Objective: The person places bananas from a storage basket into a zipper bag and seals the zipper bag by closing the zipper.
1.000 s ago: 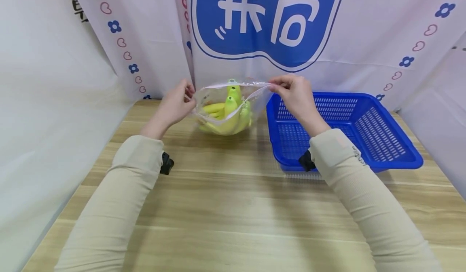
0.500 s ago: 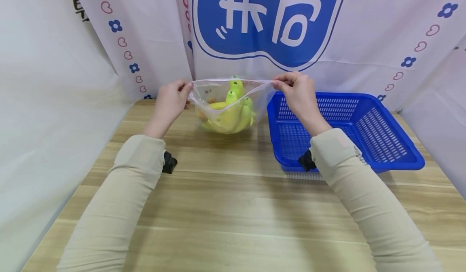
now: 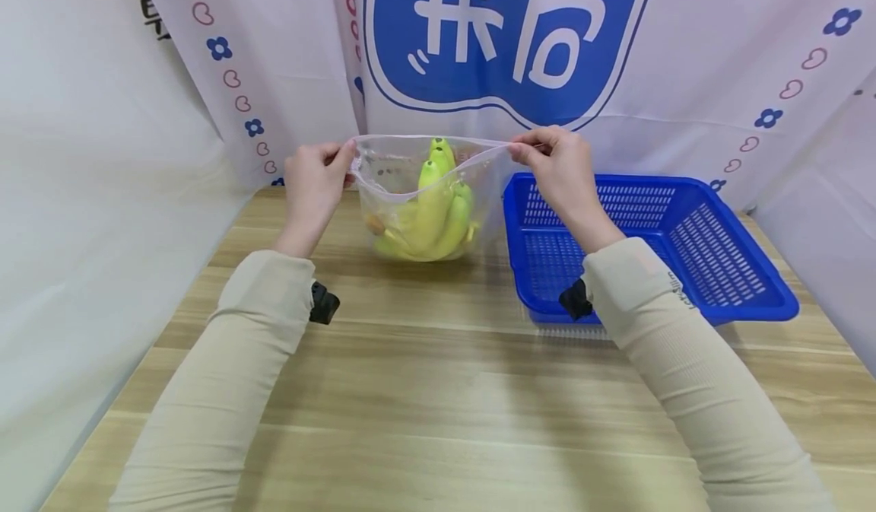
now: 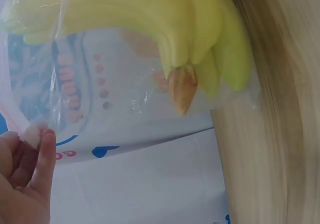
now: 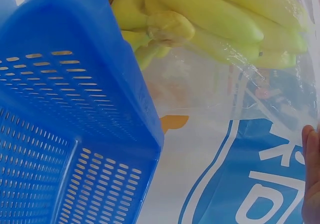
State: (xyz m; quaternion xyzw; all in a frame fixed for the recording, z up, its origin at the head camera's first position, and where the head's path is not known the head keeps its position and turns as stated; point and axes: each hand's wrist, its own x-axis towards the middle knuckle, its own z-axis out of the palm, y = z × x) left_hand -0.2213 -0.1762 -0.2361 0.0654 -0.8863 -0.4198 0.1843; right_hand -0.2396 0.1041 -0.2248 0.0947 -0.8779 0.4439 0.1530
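Note:
A clear zip bag (image 3: 383, 215) with a pale pink rim stands upright at the back of the table, its mouth parted. Inside are several yellow-green bananas (image 3: 431, 215), some with tips pointing up; a brown stem end (image 4: 183, 90) shows through the plastic in the left wrist view. My left hand (image 3: 312, 189) pinches the left corner of the rim between thumb and fingers. At the right corner my right hand (image 3: 560, 173) pinches the rim likewise. Only a few fingers of the right hand appear at the edge of the right wrist view.
A blue perforated plastic basket (image 3: 520, 268) stands right of the bag, partly under my right forearm. Behind the wood-grain table (image 3: 424, 390) hangs a white printed cloth (image 3: 301, 101) with a blue emblem.
The left hand shifted slightly left and up, and its hold on the rim's left corner is now plainer. Both hands rose a little, and the bag's mouth is higher and more stretched out.

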